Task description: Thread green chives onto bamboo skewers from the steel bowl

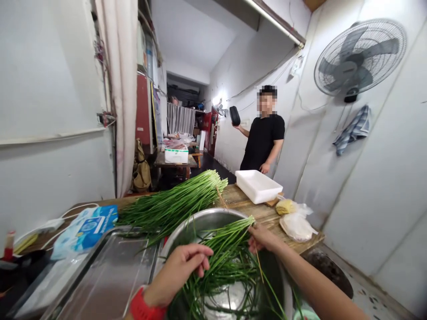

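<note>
A steel basin (pixel 173 233) in front of me holds loose garlic chives (pixel 223 244), their pale cut ends toward the right. At those ends my right hand (pixel 260 238) has its fingers closed on some chives; a yellowed blade (pixel 259 266) hangs below it. My left hand (pixel 190 262), with a red band at the wrist, is over the basin's left side, beside the green leaves. Its fingers are loosely bent and nothing shows in them. A large pile of garlic chives (pixel 176 200) lies on the table behind the basin.
Left of the basin are a metal tray (pixel 106 275) and a blue tissue pack (pixel 88 226). A white plastic bin (pixel 258 184) and plastic bags (pixel 296 224) sit on the wooden table (pixel 233 198) at right. Beyond it stands a person (pixel 263 138) holding a black case (pixel 235 115).
</note>
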